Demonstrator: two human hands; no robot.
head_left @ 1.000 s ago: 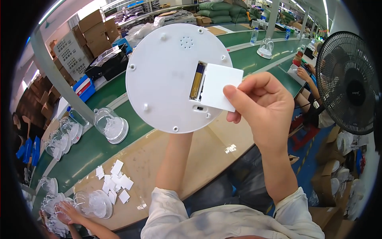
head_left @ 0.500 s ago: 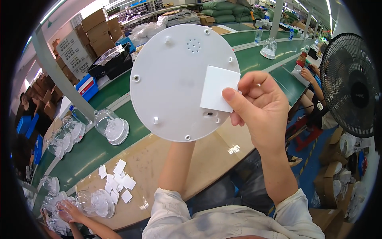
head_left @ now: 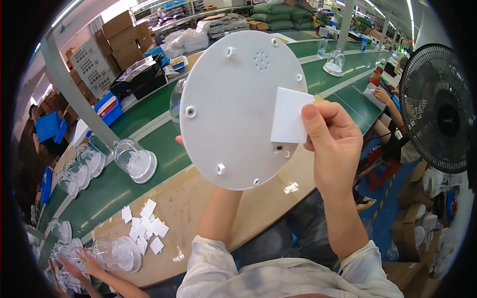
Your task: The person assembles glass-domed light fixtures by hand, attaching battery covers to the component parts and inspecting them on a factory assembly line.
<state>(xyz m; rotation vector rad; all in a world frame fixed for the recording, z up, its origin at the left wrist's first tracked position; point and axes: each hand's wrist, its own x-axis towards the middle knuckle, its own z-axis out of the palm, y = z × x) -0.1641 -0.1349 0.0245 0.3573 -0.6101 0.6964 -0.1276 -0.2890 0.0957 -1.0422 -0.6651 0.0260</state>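
A clear dome ornament is raised in front of me with its round white base (head_left: 233, 114) facing me. Its underside shows small feet, screw holes, a ring of speaker holes and a little dark switch. Part of the clear dome (head_left: 175, 102) peeks out behind the left edge. My left hand (head_left: 179, 140) holds the ornament from behind; one fingertip shows and the base hides the others. Between thumb and fingers, my right hand (head_left: 334, 144) pinches a thin white square cover (head_left: 289, 116). That cover overlaps the base's right side, above the switch; I cannot tell whether they touch.
Loose white square covers (head_left: 147, 223) lie on the cardboard-topped table (head_left: 198, 198). Several dome ornaments (head_left: 134, 161) stand along the green bench at left. At lower left a co-worker's hands (head_left: 87, 263) are among more domes. A black fan (head_left: 437, 107) stands close at right.
The ornament has shifted slightly right and turned, so its base looks narrower and the dome's edge shows at left. My right hand and the square cover have moved a little right with it.
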